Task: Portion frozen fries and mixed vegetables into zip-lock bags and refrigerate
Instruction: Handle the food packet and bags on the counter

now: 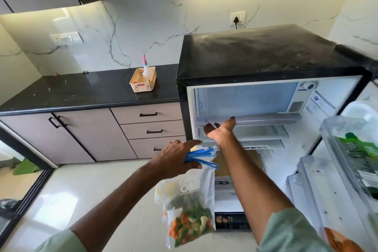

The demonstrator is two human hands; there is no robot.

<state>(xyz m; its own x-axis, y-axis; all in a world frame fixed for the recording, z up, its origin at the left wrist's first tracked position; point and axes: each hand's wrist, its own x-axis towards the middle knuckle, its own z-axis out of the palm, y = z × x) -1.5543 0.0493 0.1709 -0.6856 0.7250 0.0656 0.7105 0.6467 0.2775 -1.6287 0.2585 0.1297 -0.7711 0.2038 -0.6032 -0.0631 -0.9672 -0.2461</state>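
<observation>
Several zip-lock bags (190,217) hang at 6 o'clock, bunched together by their blue zip strips (202,155). The front bag shows mixed vegetables in green, orange and white. A bag behind it holds pale yellow contents too blurred to name.

The left hand (178,157), just below centre, has its fingers curled around the gathered bag tops and carries the whole bundle above the pale tiled floor (81,186).

The right hand (219,130), at 4 o'clock close to centre, reaches into the refrigerator (255,55) with palm up and fingers loosely spread, grasping nothing. It lies at the lower edge of the freezer compartment (249,100); whether it touches that edge cannot be told.

The refrigerator door stands open from 3 to 5 o'clock. Its clear door shelf (331,129) holds a green packet (360,149).

At 9 o'clock a dark counter (81,92) runs beside the refrigerator, above a stack of drawers (151,122).

A peach basket (143,83) sits on the counter at 10 o'clock, with a white bottle (145,67) standing in it.

A wall socket (237,18), plug inserted, is on the marble wall at 1 o'clock, behind the refrigerator.
</observation>
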